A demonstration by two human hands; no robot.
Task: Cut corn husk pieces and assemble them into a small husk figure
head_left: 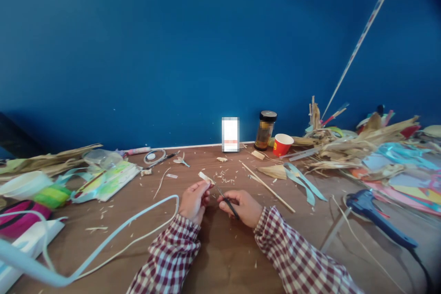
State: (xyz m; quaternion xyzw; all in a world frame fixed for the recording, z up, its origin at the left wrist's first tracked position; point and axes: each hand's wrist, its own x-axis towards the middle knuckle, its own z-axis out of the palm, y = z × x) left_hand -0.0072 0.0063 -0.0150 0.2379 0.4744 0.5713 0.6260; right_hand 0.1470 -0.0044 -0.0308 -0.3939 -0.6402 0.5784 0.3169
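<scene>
My left hand [193, 201] is closed, pinching a small pale strip [204, 177] that looks like a piece of dried husk. A pair of scissors [231, 208] with dark handles is in my right hand [245, 206], the fingers wrapped around them. Their blades point up and left toward the strip; I cannot tell whether they touch it. Small pale clippings [224, 177] lie scattered on the brown table [220, 257] just beyond both hands. A thin stick [268, 187] and a dried husk piece [274, 171] rest farther to the right.
To the right lies a blue glue gun [379, 220] with its cord. A red paper cup [283, 145], a dark-lidded jar [265, 131] and an upright blurred white screen [230, 134] stand by the blue wall. A pale tube [124, 227] arches at left; husks [382, 138] pile up right.
</scene>
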